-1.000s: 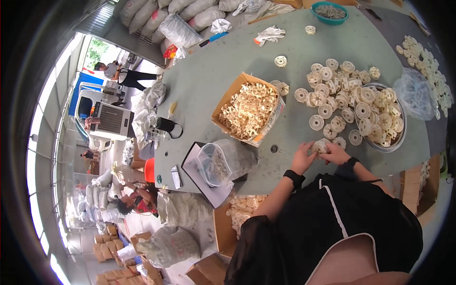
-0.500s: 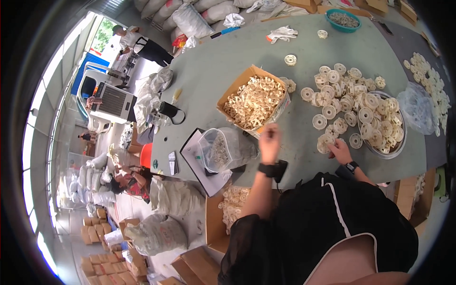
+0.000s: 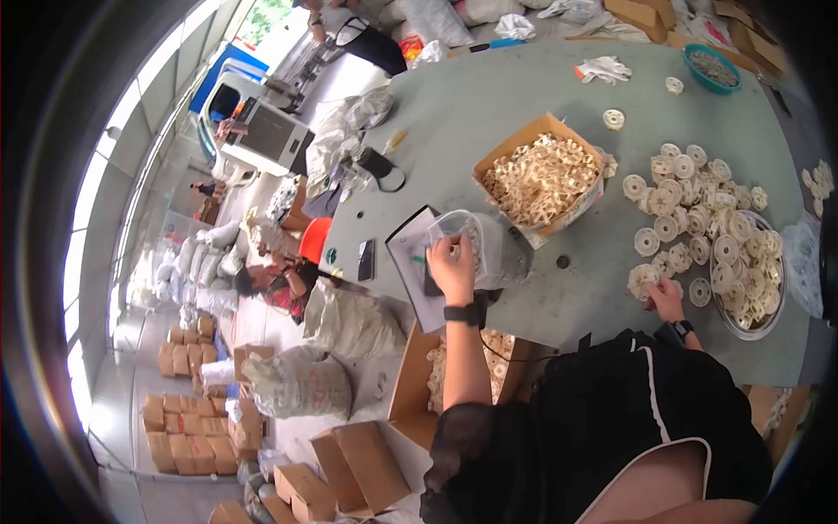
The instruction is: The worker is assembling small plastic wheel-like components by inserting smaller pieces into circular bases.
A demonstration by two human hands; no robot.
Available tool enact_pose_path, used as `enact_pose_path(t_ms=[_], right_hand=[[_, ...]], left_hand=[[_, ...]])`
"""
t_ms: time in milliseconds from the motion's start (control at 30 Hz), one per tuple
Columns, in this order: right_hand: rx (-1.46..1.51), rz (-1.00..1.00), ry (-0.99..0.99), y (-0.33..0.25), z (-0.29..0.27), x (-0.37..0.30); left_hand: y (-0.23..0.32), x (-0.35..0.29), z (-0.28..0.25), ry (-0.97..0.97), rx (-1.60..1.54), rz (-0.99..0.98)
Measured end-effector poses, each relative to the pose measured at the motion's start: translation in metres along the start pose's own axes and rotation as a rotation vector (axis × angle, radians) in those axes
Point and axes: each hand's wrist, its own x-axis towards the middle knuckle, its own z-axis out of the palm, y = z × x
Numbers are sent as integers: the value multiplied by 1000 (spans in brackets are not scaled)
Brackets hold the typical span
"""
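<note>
My left hand point(image 3: 452, 269) is at the clear plastic tub point(image 3: 502, 253), its fingers curled over the small grey metal pieces point(image 3: 472, 236) inside. Whatever those fingertips pinch is too small to make out. My right hand point(image 3: 666, 299) rests on the table, closed on a cream round plastic part point(image 3: 643, 281) with a slotted rim. Beside it spreads a pile of similar round parts point(image 3: 690, 196), and more of them fill a metal bowl point(image 3: 745, 335). Beyond the tub stands an open cardboard box point(image 3: 483, 174) heaped with small cream plastic pieces point(image 3: 543, 177).
A clipboard with paper point(image 3: 417, 288) lies under the tub, near a phone point(image 3: 367, 259). Farther off are a teal basin point(image 3: 714, 84), white gloves point(image 3: 604, 70) and a black cylinder point(image 3: 381, 169). Sacks point(image 3: 301, 382) and cartons point(image 3: 360, 467) stand on the floor at left.
My left hand has moved from the cardboard box's near corner leftward to the tub. My right hand still holds the round part. The view has turned left.
</note>
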Motion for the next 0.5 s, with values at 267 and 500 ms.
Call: enact_pose_path(t_ms=[267, 500], right_hand=[[-63, -22, -33, -11, 7, 9], [49, -20, 23, -13, -2, 11]], left_hand=[[243, -4, -65, -24, -1090, 873], [290, -20, -70, -262, -1373, 850]])
